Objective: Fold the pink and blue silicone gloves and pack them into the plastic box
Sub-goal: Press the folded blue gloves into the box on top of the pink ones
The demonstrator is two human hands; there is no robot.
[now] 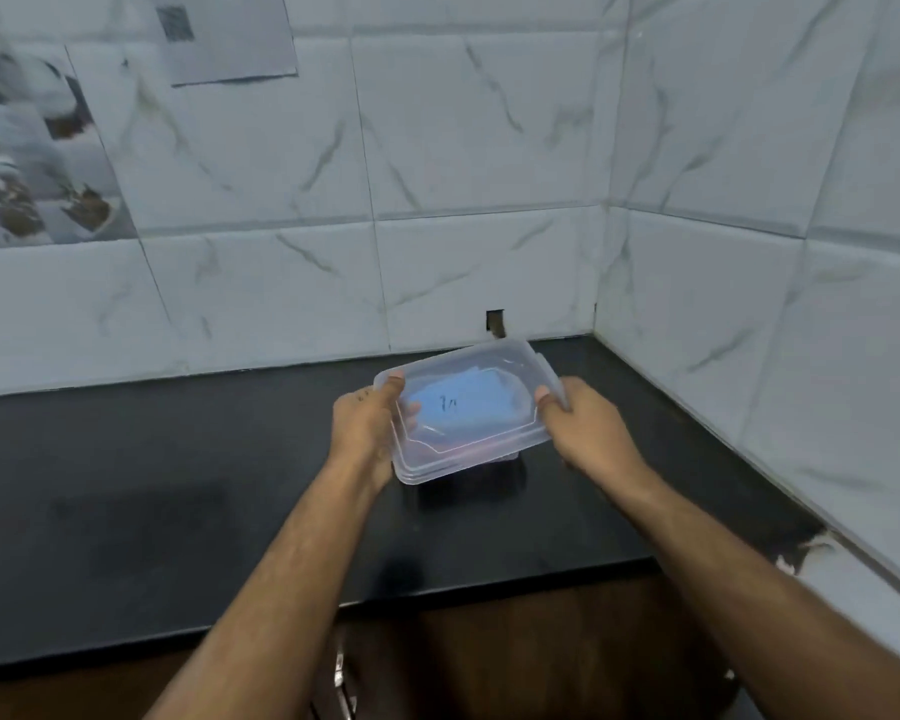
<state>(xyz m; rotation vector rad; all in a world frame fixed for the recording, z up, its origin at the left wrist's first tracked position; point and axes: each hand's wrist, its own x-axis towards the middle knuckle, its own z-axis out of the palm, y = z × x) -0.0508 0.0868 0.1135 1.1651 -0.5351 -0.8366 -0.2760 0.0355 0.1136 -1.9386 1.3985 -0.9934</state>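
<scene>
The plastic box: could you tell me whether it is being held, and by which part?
Yes. Both hands hold the plastic box above the counter by its short ends: left hand at the left rim, right hand at the right rim, thumbs on top.

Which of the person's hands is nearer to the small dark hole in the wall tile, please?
Right. The right hand grips the box end just below the hole; the left hand grips the opposite end, farther left.

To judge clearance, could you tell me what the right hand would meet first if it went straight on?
The right hand already grips the plastic box; beyond it probably the left hand.
</scene>
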